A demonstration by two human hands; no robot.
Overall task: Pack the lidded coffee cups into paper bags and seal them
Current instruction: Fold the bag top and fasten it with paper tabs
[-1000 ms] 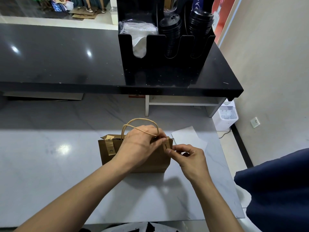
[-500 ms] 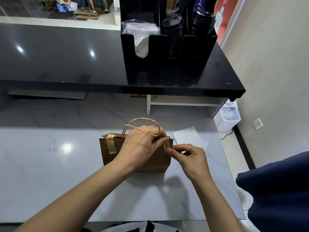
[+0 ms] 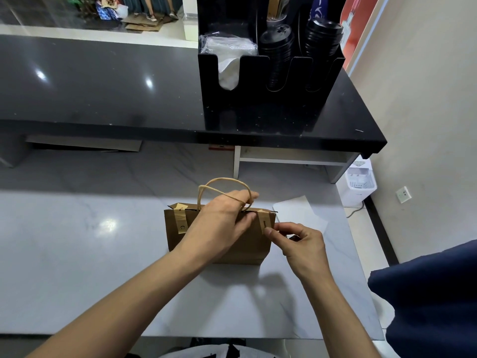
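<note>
Head view: right hand [image 3: 300, 241] is now pressing second sticker [image 3: 265, 223] onto bag [image 3: 232, 244] on counter [image 3: 77, 254]; left hand [image 3: 222, 223] is still pinching top shut, so sealing is nearly done

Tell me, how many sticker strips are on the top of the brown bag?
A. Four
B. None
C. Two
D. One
C: the bag has one strip folded over its top edge on the left and a second strip on the right, which the right hand is pressing down while the left hand holds the bag's top.
</note>
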